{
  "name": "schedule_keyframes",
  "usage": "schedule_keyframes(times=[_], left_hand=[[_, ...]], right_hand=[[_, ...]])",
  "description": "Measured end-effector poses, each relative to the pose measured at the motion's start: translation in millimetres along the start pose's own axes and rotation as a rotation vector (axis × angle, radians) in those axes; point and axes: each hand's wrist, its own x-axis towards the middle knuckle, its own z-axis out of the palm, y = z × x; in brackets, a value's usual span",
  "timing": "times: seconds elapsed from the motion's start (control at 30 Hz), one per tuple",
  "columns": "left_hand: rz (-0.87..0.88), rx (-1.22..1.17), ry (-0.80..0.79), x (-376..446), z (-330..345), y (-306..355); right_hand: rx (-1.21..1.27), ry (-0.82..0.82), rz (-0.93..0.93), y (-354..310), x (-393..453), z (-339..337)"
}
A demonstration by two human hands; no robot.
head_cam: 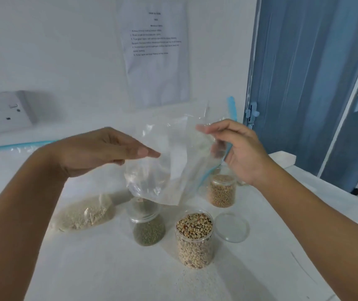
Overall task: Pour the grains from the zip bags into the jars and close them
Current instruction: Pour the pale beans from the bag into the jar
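Observation:
An empty clear zip bag (173, 161) with a blue zip strip hangs in the air above the jars. My right hand (236, 148) pinches its upper right part. My left hand (106, 151) is flat with straight fingers, its fingertips touching the bag's left side. Below the bag stands an open jar of green grains (148, 229). In front of it is an open jar of pale beans (194, 237), full to the rim. A third jar of tan grains (222, 191) stands further back on the right. A zip bag of whitish grains (82, 216) lies on the table at the left.
A clear round lid (232, 228) lies on the white table to the right of the bean jar. Another empty zip bag (21, 145) lies at the far left by the wall. A wall socket (2, 111) sits at the left; a blue door (308, 83) at the right.

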Motion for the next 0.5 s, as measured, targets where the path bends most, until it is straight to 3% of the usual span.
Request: schedule_keyframes(times=[0.13, 0.33, 0.5], left_hand=[[0.113, -0.027, 0.255, 22.0, -5.0, 21.1], [0.105, -0.024, 0.098, 45.6, -7.5, 39.6], [0.065, -0.023, 0.11, 35.8, -20.1, 41.9]], right_hand=[[-0.064, -0.108, -0.05, -17.5, 13.3, 4.6], [-0.218, -0.24, -0.058, -29.0, 19.8, 8.4], [-0.55, -0.196, -0.051, -44.9, 24.3, -8.9]])
